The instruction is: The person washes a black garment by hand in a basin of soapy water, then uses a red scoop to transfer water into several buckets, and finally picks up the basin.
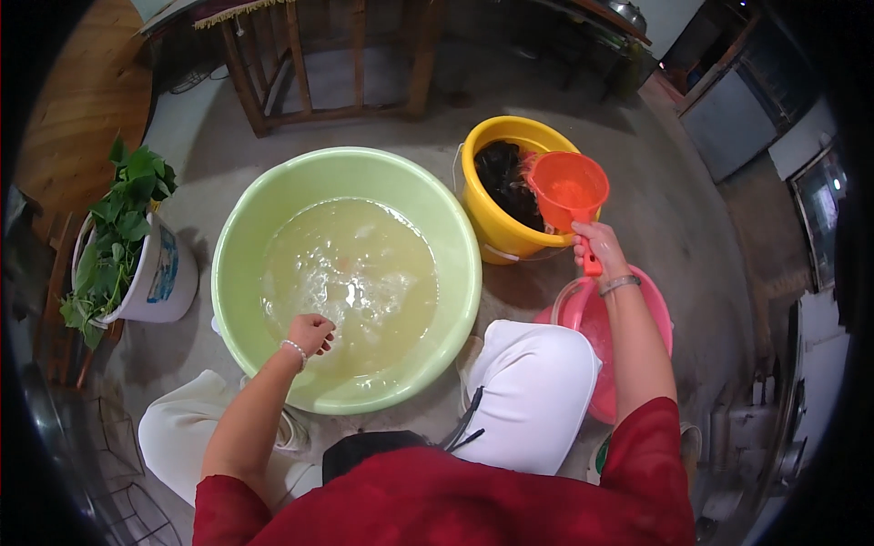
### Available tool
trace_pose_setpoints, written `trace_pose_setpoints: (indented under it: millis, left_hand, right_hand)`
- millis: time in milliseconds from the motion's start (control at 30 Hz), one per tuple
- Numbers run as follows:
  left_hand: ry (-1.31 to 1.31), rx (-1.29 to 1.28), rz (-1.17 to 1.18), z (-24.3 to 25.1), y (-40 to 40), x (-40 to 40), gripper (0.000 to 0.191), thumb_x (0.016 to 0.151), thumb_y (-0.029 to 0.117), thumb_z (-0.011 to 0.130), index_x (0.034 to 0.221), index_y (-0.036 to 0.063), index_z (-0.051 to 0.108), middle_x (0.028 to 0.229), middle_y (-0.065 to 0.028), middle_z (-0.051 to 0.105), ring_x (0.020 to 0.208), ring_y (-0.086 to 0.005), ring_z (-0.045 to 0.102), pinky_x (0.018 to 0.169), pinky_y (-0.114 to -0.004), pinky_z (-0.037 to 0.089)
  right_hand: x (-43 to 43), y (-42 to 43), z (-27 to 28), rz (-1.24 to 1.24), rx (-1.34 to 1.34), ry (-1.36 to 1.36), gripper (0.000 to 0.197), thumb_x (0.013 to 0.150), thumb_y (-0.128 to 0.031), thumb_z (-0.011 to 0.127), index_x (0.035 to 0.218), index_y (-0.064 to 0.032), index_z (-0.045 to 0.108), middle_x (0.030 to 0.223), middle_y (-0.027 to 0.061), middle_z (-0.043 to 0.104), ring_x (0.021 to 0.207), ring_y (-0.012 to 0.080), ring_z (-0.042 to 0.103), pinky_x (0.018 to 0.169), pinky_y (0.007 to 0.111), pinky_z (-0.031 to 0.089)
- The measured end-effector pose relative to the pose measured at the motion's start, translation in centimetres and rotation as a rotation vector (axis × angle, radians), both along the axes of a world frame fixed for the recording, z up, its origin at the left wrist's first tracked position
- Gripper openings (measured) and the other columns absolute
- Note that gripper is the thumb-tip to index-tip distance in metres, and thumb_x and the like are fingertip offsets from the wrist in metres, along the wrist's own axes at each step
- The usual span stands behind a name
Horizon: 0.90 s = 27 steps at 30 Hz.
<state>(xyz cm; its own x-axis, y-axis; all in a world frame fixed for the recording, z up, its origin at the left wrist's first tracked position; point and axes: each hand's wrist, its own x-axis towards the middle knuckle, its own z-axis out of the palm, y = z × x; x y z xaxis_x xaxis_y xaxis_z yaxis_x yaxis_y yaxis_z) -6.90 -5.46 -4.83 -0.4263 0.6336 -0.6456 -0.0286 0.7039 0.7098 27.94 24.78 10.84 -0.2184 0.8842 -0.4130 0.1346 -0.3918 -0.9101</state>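
My right hand [599,244] grips the handle of an orange-red plastic dipper [570,188], its bowl over the rim of a yellow bucket [483,211]. Inside that bucket lies a dark, feathery-looking mass [504,174] with reddish bits, partly covered by the dipper. A large light-green plastic basin [341,170] stands in front of me, holding cloudy yellowish water [369,300] with ripples and foam. Over the near left part of the water hangs my left hand [314,333], fingers curled and nothing visible in them. Under my right forearm is a pink basin [652,300], partly hidden.
To the left a white bucket [179,286] holds green leafy stems [130,205]. A wooden frame with legs [300,75] stands beyond the basin on the concrete floor [437,116]. My white-trousered knees [532,389] flank the basin's near side.
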Motion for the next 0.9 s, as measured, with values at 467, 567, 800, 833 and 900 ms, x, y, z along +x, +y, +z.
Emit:
trace_pose_setpoints:
  millis: [467, 567, 800, 833, 900]
  left_hand:
    - [-0.010, -0.054, -0.078, -1.3, 0.1, 0.7, 0.018, 0.077, 0.016, 0.054, 0.081, -0.0003, 0.060, 0.066, -0.0079, 0.058, 0.049, -0.0135, 0.056, 0.041, -0.024, 0.044]
    - [-0.009, -0.046, -0.104, -1.3, 0.6, 1.0, 0.018, 0.076, 0.017, 0.054, 0.080, -0.0004, 0.059, 0.066, -0.0077, 0.058, 0.049, -0.0136, 0.056, 0.042, -0.025, 0.044]
    - [-0.010, -0.030, -0.167, -1.0, 1.4, 1.7, 0.019, 0.076, 0.017, 0.055, 0.079, -0.0003, 0.059, 0.066, -0.0076, 0.059, 0.050, -0.0136, 0.056, 0.043, -0.025, 0.044]
    - [-0.011, -0.028, -0.178, -1.0, 1.6, 1.8, 0.019, 0.076, 0.017, 0.055, 0.079, -0.0003, 0.059, 0.066, -0.0076, 0.059, 0.050, -0.0136, 0.056, 0.043, -0.025, 0.044]
    - [0.007, -0.031, -0.202, -1.0, 1.9, 1.9, 0.018, 0.076, 0.017, 0.055, 0.079, -0.0004, 0.059, 0.065, -0.0075, 0.058, 0.049, -0.0135, 0.056, 0.042, -0.025, 0.044]
  right_hand:
    - [-1.7, 2.0, -2.6, 0.218, 0.251, -0.613, 0.013, 0.072, -0.007, 0.053, 0.083, -0.0023, 0.050, 0.056, 0.0056, 0.050, 0.038, 0.0138, 0.048, 0.033, 0.029, 0.039]
    - [-1.1, 2.0, -3.1, 0.257, 0.389, -0.859, 0.019, 0.071, -0.006, 0.051, 0.090, -0.0041, 0.050, 0.061, 0.0130, 0.055, 0.046, 0.0221, 0.056, 0.040, 0.034, 0.044]
    - [0.4, 0.5, -1.3, 0.491, 1.018, -1.378, 0.036, 0.071, -0.004, 0.051, 0.107, -0.0042, 0.043, 0.074, 0.0213, 0.058, 0.069, 0.0370, 0.057, 0.062, 0.045, 0.045]
    - [0.8, 0.2, -0.8, 0.497, 1.059, -1.406, 0.040, 0.070, -0.004, 0.052, 0.109, -0.0041, 0.041, 0.073, 0.0203, 0.058, 0.069, 0.0375, 0.057, 0.063, 0.045, 0.045]
    - [2.0, -1.5, 1.1, 0.393, 0.967, -1.325, 0.045, 0.070, -0.003, 0.053, 0.112, -0.0038, 0.039, 0.077, 0.0213, 0.058, 0.074, 0.0385, 0.056, 0.066, 0.045, 0.044]
